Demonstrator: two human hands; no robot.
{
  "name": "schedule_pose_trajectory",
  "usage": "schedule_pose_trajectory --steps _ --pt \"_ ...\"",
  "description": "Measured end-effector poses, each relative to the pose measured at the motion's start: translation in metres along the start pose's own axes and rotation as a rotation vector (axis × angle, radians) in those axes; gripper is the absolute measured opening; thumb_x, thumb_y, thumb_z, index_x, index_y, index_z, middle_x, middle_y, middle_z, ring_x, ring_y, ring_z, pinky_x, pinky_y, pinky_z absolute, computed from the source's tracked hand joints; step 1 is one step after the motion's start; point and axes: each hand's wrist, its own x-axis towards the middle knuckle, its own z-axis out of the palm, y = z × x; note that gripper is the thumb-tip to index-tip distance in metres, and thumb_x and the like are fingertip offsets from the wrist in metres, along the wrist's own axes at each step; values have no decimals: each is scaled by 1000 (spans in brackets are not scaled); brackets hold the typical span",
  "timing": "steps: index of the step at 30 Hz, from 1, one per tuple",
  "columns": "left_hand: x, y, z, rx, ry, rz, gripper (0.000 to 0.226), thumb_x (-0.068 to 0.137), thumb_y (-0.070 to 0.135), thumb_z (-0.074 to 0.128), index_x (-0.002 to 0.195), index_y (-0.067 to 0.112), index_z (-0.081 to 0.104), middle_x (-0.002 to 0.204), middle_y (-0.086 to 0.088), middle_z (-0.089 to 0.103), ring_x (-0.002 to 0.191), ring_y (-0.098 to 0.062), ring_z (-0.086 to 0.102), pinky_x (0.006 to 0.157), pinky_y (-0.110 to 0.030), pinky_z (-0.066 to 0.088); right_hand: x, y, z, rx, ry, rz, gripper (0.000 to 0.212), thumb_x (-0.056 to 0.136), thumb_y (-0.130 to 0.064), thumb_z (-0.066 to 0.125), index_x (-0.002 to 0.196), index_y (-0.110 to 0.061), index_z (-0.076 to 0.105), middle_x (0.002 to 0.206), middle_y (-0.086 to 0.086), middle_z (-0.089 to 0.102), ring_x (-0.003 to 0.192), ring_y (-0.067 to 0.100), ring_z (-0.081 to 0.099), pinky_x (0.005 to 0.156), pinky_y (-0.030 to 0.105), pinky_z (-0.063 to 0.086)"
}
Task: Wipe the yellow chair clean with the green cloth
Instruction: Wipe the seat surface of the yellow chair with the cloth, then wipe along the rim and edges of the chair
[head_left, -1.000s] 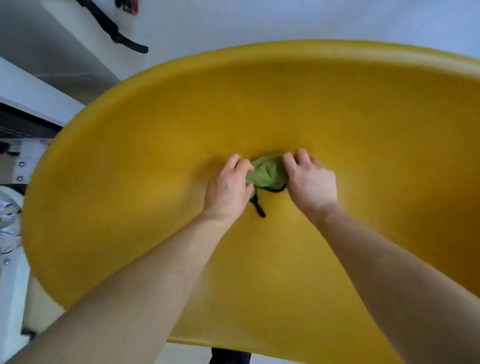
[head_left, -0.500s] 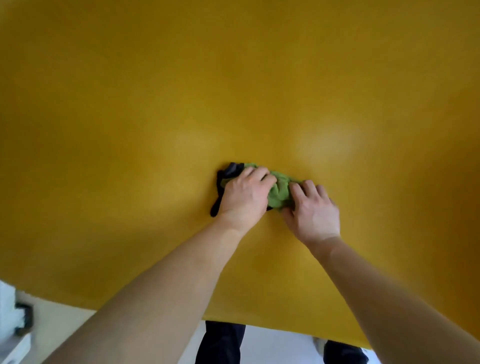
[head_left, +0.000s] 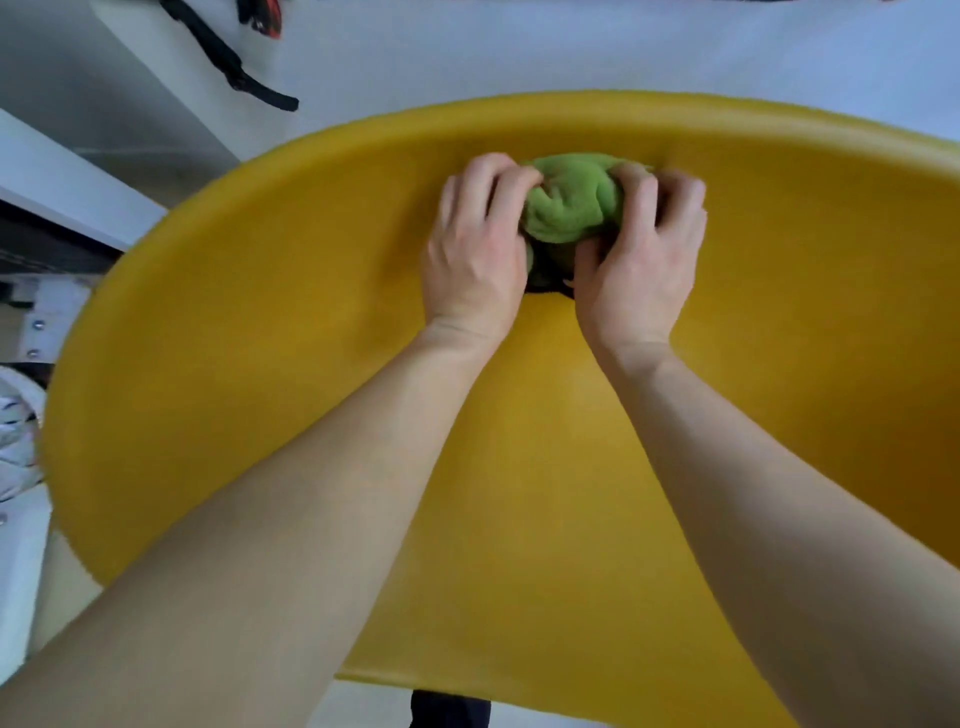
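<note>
The yellow chair (head_left: 260, 364) fills most of the head view, its curved rim running across the top. A bunched green cloth (head_left: 569, 208) with a dark edge lies against the chair's surface just below the far rim. My left hand (head_left: 478, 249) grips the cloth's left side with curled fingers. My right hand (head_left: 644, 249) grips its right side, thumb tucked under the bundle. Both forearms reach up from the bottom of the frame.
A pale floor or wall lies beyond the rim. A black strap (head_left: 234, 67) hangs at the top left over a white surface. White furniture with metal brackets (head_left: 36, 332) stands at the left edge. A dark shape (head_left: 449, 709) shows below the chair's near edge.
Both hands have slid the cloth upward on the chair, from its middle to just below the far rim. The view has pulled back, so the rim and room show again.
</note>
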Motion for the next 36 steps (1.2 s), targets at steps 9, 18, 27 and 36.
schedule_pose_trajectory --steps 9,18,27,36 --pt "-229 -77 3 430 -898 159 7 64 13 73 68 19 72 71 2 59 70 -23 59 49 -29 40 -231 39 29 -227 -992 38 33 84 -24 63 117 -20 59 120 5 53 104 33 51 67 41 53" --pt "-250 -95 -99 -110 -1190 -808 26 89 33 60 109 23 72 108 2 72 99 -22 66 86 -37 55 -296 -47 -32 600 -1185 1213 28 94 -18 49 117 -18 65 112 9 69 106 31 65 93 48 55" --pt "-193 -98 -279 -373 -711 -839 23 85 48 63 92 25 63 84 7 68 82 -14 64 68 -31 47 -231 -203 -69 1066 -1196 1012 79 73 -61 77 126 -7 55 113 17 70 99 29 71 81 40 58" --pt "-128 -179 -352 -340 -172 -820 24 87 34 72 107 26 60 100 12 62 93 -2 60 83 -22 51 -134 -296 -82 997 -1140 434 27 94 -16 69 120 -17 61 88 5 65 64 8 68 57 21 52"
